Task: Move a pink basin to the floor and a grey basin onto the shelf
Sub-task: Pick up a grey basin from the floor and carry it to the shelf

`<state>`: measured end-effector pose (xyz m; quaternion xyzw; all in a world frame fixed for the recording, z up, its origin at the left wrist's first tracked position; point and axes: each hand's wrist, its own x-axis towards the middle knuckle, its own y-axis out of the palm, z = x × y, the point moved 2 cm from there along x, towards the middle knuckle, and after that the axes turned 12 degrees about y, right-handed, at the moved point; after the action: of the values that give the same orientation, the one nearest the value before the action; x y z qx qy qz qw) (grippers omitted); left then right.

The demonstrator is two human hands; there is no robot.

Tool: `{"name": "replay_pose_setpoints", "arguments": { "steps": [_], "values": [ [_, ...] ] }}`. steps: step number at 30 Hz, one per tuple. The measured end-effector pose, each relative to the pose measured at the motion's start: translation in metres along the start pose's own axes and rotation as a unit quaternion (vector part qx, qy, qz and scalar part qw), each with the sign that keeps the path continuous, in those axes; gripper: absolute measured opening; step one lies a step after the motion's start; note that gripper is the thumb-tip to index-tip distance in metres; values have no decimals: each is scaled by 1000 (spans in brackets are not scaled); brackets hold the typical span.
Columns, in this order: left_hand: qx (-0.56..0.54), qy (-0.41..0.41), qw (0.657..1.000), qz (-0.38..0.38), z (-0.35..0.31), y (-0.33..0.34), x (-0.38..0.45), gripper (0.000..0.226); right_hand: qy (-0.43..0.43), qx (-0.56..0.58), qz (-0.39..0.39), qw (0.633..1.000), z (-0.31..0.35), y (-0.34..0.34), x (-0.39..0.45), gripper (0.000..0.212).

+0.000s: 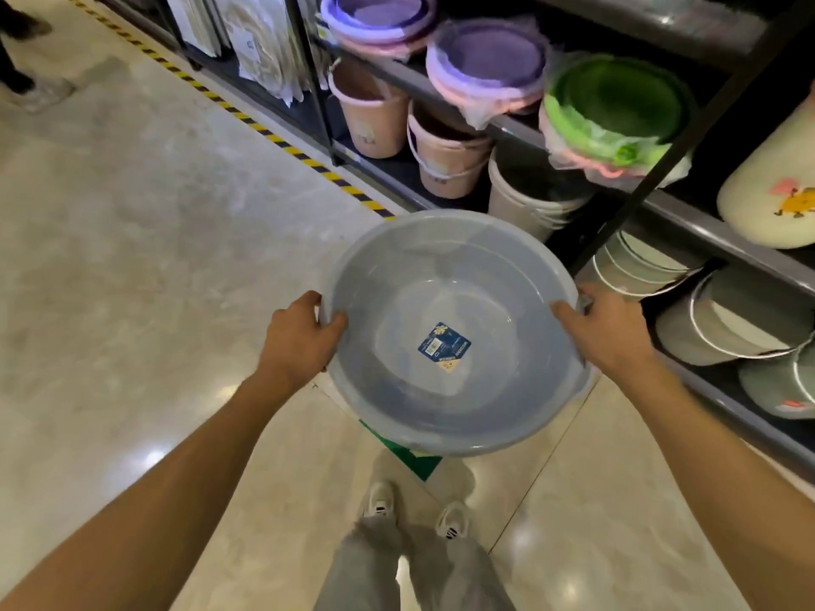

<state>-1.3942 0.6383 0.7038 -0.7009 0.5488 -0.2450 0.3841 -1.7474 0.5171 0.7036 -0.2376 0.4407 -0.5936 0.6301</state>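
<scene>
I hold a round grey basin [498, 297] in the air in front of me, above the floor, with a blue label stuck inside its bottom. My left hand [300, 341] grips its left rim, thumb inside the bowl. My right hand [608, 332] grips the right rim the same way. The dark metal shelf [688, 218] runs along the right, just beyond the basin. Stacked pink and purple basins [485, 68] wrapped in plastic lie on its upper level.
Green basins [617, 108] sit next to the pink stack. Pink buckets [441, 156] and white buckets [529, 200] fill the bottom shelf. A yellow-black stripe [273, 134] edges the pale tiled floor [132, 258]. Another person's feet [17, 46] stand far left.
</scene>
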Motion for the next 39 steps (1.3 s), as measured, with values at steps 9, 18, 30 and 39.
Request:
{"name": "replay_pose_setpoints", "arguments": {
  "steps": [9, 18, 30, 39],
  "values": [
    [-9, -31, 999, -19, 176, 213, 58, 48, 34, -26, 8, 999, -107, 232, 97, 36],
    [-16, -42, 999, -7, 339, 418, 85, 28, 15, -13, 2, 1000, -239, 456, 166, 24],
    [36, 47, 998, 24, 443, 532, 100, 23, -20, -40, -6, 999, -307, 589, 206, 31],
    [104, 36, 986, 128, 450, 560, 110, 31, -14, -98, -2, 995, -330, 608, 214, 36]
  ]
}}
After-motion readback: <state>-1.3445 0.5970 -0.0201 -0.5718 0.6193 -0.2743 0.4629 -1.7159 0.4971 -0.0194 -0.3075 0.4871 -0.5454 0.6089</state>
